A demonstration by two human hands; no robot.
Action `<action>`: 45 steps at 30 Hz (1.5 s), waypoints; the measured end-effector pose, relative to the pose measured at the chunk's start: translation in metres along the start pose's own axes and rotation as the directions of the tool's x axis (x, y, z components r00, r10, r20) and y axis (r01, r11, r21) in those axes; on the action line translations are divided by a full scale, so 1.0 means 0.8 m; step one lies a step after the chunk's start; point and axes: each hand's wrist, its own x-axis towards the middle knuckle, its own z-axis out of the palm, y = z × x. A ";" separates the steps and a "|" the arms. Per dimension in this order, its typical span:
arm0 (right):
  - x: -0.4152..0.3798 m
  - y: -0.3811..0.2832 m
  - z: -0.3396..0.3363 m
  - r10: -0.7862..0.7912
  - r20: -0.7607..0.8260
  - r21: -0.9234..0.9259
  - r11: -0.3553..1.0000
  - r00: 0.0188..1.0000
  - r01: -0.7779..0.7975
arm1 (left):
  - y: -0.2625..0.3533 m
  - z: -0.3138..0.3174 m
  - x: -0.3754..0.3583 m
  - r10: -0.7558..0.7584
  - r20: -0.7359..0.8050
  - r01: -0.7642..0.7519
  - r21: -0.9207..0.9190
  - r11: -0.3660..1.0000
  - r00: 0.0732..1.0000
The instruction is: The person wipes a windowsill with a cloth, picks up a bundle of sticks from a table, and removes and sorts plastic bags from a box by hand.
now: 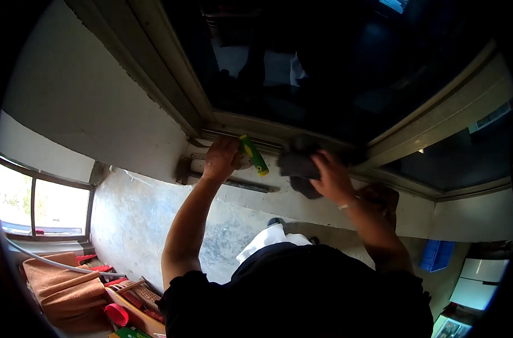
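Note:
My left hand (222,158) is over the window sill with its fingers curled down; what they close on is hidden beneath the palm. Right beside its fingers is a green and yellow tube (253,154), tilted on the sill. A dark grey cloth (299,160) lies bunched at the foot of the window, and my right hand (332,179) grips its right side, fingers pressed into the folds.
A dark glass pane (301,62) in a worn frame rises over the sill (380,209). Dark bars (246,185) lie near my left wrist. A brown object (380,197) sits behind my right forearm. Below are an orange cloth (67,287) and a blue crate (436,255).

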 end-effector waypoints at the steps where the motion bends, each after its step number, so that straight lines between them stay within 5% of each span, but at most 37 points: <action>1: 0.022 -0.015 0.012 -0.029 0.055 -0.048 0.998 0.998 0.032 | -0.001 -0.005 -0.003 -0.036 -0.022 0.035 -0.048 0.998 0.999; 3: 0.061 -0.029 0.063 -0.207 -0.020 -0.125 0.971 0.978 0.203 | -0.004 -0.014 -0.007 -0.077 -0.045 0.073 -0.092 0.993 0.996; 8: 0.110 -0.050 0.174 -0.357 0.074 -0.399 0.845 0.931 0.356 | 0.001 -0.032 -0.021 -0.085 -0.066 0.076 -0.133 0.988 0.994; 12: 0.098 -0.038 0.187 -0.436 0.093 -0.363 0.822 0.895 0.438 | 0.002 -0.034 -0.029 -0.092 -0.097 0.077 -0.150 0.986 0.991; 15: 0.085 -0.010 0.176 -0.468 0.238 -0.376 0.764 0.851 0.525 | 0.002 -0.041 -0.028 -0.106 -0.067 0.095 -0.157 0.983 0.992; 17: 0.076 0.005 0.151 -0.171 0.642 -0.372 0.782 0.747 0.499 | 0.002 -0.046 -0.028 -0.105 -0.082 0.090 -0.170 0.981 0.991; 21: 0.055 0.001 0.088 -0.132 0.649 -0.463 0.714 0.750 0.526 | -0.003 -0.049 -0.034 -0.086 -0.116 0.064 -0.181 0.981 0.990; 23: 0.061 -0.013 0.090 -0.317 0.359 -0.363 0.819 0.878 0.445 | -0.002 -0.050 -0.037 -0.079 -0.098 0.061 -0.177 0.982 0.992; 26: 0.090 -0.050 0.132 -0.356 0.199 -0.398 0.822 0.913 0.408 | 0.001 -0.050 -0.038 -0.075 -0.074 0.065 -0.134 0.989 0.994; 31: 0.083 -0.040 0.181 -0.319 0.241 -0.327 0.863 0.917 0.386 | -0.001 -0.039 -0.036 -0.030 -0.042 0.024 -0.148 0.989 0.999; 45: -0.095 0.068 0.052 -0.002 0.336 -0.302 0.947 0.942 0.109 | -0.004 0.053 -0.017 0.086 0.025 -0.085 -0.022 0.996 0.996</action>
